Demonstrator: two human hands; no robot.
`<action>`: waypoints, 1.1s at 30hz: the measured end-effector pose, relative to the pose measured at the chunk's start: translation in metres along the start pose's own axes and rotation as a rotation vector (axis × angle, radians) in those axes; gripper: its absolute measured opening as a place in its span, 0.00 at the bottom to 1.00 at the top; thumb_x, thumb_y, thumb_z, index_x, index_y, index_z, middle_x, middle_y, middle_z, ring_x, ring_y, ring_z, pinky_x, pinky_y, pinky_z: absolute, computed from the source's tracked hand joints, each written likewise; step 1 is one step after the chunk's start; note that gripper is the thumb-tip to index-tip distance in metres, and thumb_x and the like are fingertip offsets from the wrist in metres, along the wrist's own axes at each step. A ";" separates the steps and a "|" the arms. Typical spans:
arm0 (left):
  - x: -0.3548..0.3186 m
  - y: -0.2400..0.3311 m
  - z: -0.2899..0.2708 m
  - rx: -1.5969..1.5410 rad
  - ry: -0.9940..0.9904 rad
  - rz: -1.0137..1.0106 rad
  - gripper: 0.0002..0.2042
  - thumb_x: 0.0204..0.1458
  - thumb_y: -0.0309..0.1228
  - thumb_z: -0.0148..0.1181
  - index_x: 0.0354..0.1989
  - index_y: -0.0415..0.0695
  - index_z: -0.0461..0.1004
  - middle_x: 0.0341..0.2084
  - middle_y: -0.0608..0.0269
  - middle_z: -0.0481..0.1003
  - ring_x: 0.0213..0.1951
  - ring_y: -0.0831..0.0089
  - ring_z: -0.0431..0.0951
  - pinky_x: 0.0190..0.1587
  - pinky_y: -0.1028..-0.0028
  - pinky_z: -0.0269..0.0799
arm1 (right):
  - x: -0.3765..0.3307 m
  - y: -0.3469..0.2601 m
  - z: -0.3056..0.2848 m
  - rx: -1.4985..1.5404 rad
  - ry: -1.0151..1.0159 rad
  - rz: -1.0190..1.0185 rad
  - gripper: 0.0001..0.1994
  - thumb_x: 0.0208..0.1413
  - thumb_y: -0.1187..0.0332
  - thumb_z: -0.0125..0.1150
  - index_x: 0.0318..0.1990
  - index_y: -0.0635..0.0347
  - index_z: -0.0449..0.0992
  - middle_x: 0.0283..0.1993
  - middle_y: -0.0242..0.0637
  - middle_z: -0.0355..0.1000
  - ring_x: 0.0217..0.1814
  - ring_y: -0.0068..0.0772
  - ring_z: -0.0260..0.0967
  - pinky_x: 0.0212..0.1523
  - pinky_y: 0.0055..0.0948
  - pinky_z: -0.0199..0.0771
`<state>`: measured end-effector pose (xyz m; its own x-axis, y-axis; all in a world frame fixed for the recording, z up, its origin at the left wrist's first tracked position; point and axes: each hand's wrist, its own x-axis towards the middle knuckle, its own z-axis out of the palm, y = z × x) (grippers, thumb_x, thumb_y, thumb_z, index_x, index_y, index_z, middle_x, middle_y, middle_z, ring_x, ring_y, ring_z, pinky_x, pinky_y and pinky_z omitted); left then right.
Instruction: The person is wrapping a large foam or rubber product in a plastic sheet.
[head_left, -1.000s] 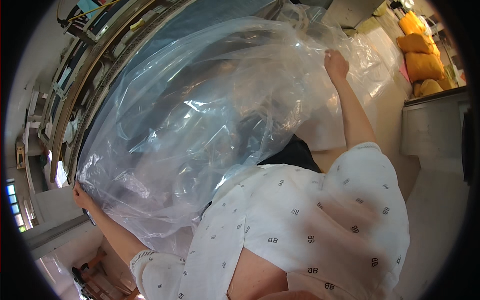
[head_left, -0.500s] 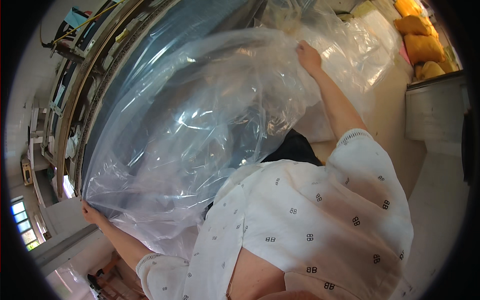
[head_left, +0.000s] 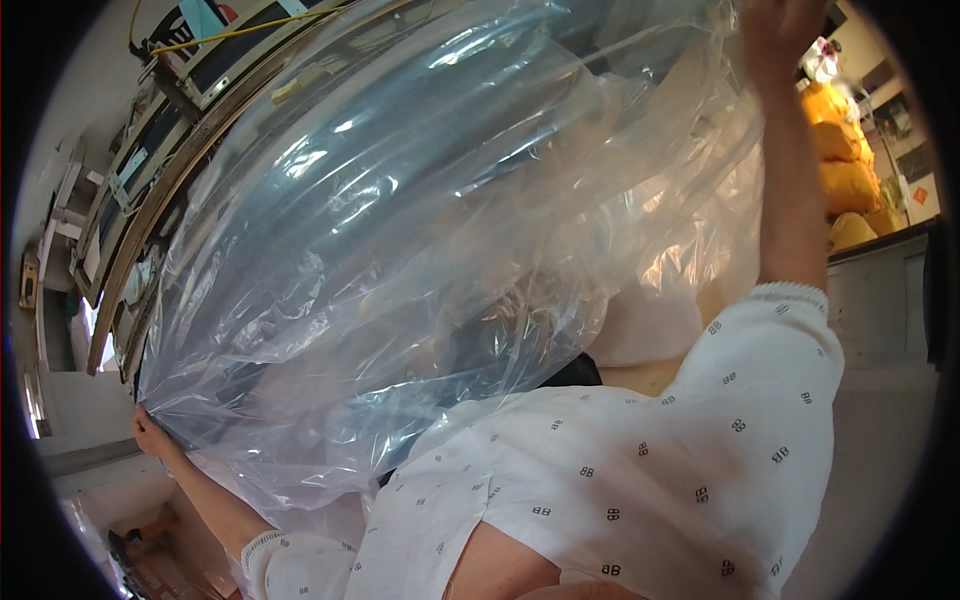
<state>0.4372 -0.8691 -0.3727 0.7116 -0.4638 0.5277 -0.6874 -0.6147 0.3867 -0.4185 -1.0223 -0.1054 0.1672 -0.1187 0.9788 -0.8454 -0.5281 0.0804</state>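
Note:
A wide sheet of clear plastic film (head_left: 400,230) is stretched between my two arms, wrinkled and shiny. At the lower left, my left hand (head_left: 152,433) is closed on its gathered edge, and folds fan out from the fingers. My right hand (head_left: 783,35) is raised at the top right, blurred and partly cut off by the picture's edge. The film's far edge runs up to that hand, which appears closed on it. Through the film a dark bluish surface shows dimly. The film's lower part hangs against my white shirt.
Along the left stands a long machine or table frame (head_left: 150,220) with rails, and a yellow cord (head_left: 240,33) crosses it. Yellow sacks (head_left: 843,150) are piled at the right above a grey cabinet (head_left: 880,300). Pale floor (head_left: 640,378) shows beside the film.
My right hand has risen up and to the right, pulling the film higher and tauter over the frame. My left hand has shifted slightly left and down, still holding its edge.

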 end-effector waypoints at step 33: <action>-0.012 -0.005 -0.045 -0.302 -0.077 -0.029 0.17 0.54 0.41 0.52 0.43 0.40 0.74 0.40 0.60 0.75 0.41 0.70 0.72 0.45 0.76 0.64 | -0.191 0.052 0.280 0.135 -0.807 0.535 0.10 0.44 0.58 0.59 0.31 0.50 0.76 0.31 0.33 0.74 0.36 0.37 0.71 0.38 0.35 0.69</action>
<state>0.4256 -0.8318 -0.3465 0.7323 -0.5028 0.4592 -0.6708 -0.4165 0.6136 -0.3524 -1.2622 -0.3413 0.1177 -0.8840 0.4524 -0.8539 -0.3226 -0.4084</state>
